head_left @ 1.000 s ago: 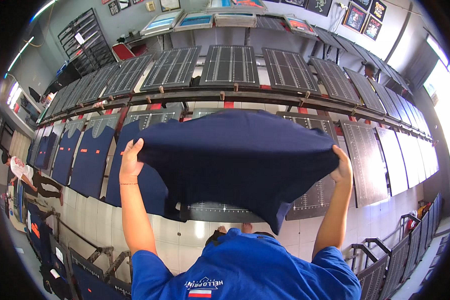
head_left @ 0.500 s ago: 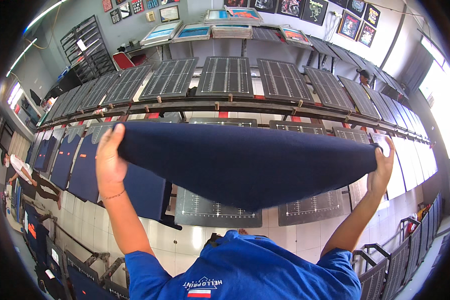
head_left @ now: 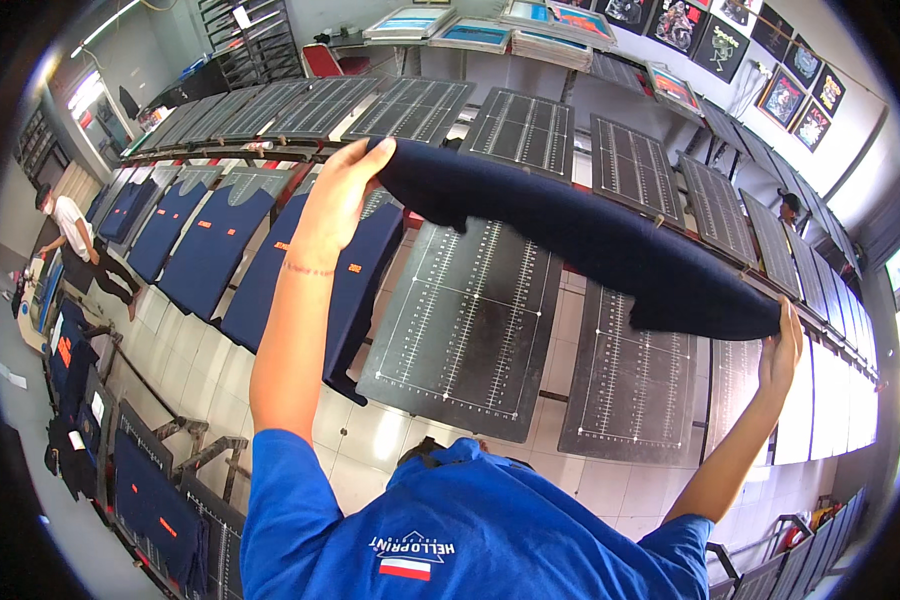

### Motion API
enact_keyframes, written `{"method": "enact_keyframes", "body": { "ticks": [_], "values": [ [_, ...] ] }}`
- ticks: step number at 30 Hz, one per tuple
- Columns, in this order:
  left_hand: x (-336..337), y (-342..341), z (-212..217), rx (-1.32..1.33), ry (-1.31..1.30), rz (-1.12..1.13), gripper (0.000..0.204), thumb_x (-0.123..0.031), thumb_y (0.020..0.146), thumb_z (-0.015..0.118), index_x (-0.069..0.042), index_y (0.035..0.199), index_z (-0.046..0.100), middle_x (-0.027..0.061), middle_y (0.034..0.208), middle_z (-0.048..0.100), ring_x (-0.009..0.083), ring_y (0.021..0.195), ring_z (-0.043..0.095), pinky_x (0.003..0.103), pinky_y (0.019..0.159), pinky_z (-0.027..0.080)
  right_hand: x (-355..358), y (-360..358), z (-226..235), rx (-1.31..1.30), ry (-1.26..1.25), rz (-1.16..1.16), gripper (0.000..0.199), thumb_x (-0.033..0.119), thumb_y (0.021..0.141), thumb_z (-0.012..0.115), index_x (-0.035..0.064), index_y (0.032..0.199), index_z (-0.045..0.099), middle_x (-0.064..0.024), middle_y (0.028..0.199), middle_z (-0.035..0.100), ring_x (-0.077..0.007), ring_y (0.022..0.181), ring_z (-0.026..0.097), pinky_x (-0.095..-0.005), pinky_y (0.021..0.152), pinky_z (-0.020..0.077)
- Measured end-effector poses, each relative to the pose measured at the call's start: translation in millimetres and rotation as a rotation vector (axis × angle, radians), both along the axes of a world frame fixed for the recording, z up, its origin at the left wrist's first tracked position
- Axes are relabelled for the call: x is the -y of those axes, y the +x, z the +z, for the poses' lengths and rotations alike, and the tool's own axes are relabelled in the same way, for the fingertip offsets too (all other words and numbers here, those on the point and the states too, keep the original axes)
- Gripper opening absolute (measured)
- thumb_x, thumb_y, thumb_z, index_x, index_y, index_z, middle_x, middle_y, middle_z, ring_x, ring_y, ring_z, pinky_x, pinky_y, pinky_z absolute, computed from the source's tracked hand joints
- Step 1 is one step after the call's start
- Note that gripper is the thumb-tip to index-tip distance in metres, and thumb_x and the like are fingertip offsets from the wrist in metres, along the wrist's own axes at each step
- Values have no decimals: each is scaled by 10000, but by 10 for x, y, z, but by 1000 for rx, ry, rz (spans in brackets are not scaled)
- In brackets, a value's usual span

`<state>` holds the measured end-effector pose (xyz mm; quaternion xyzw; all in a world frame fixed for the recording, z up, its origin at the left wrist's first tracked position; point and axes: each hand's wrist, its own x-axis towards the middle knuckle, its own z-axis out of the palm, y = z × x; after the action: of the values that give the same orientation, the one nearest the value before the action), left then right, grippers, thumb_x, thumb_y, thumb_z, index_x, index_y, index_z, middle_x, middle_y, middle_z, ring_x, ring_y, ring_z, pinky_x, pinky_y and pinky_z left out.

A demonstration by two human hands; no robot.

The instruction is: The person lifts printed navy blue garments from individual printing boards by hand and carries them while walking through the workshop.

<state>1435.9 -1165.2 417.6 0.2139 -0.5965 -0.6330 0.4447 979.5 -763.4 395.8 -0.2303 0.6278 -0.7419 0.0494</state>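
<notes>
A navy fabric panel (head_left: 570,228) is stretched between my two hands, held up in the air and slanting down from left to right. Its upper edge is taut, while the lower edge hangs unevenly. My left hand (head_left: 338,205) pinches the higher corner between thumb and fingers. At the opposite corner my right hand (head_left: 782,350) grips the cloth, lower and farther right. Beneath the panel lies a dark printing board (head_left: 460,320) with white ruled markings. Another marked board (head_left: 630,375) is to its right, partly hidden by the cloth.
Boards at left carry navy panels (head_left: 215,250) with small orange prints. A second row of boards (head_left: 518,135) runs behind a rail. Framed screens (head_left: 550,50) are stacked at the back. A person in white (head_left: 75,225) stands far left; another person's head (head_left: 790,207) shows far right.
My left hand has risen and moved right, and my right hand is slightly lower, so the panel now slants. Its hanging part has swung up into a narrower band. The view has turned left.
</notes>
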Motion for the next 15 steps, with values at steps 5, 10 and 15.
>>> {"method": "enact_keyframes", "body": {
  "ticks": [5, 10, 15],
  "values": [
    [-411, 196, -727, 355, -92, 89, 329, -267, 914, 602, 31, 1052, 626, 17, 998, 606, 84, 942, 513, 249, 886, 398, -378, 234, -745, -45, 243, -59, 248, 272, 914, 613, 75, 1063, 633, 17, 877, 575, -71, 778, 497, -205, 692, 355],
    [-617, 477, -2755, 671, -52, 235, 350, -242, 867, 649, -84, 647, 428, -54, 682, 406, 59, 651, 371, 266, 558, 319, -602, 632, -2171, 132, 418, 72, 154, 158, 896, 622, 18, 955, 648, 34, 847, 546, -63, 785, 461, -215, 700, 361],
    [-853, 669, -3712, 931, 57, 206, 370, -218, 788, 697, 57, 664, 482, 105, 563, 453, 145, 552, 407, 368, 516, 343, -1022, 831, -3263, 149, 598, 121, 95, 44, 874, 606, -8, 944, 646, 37, 774, 554, -57, 717, 468, -201, 658, 371]
  ]
}}
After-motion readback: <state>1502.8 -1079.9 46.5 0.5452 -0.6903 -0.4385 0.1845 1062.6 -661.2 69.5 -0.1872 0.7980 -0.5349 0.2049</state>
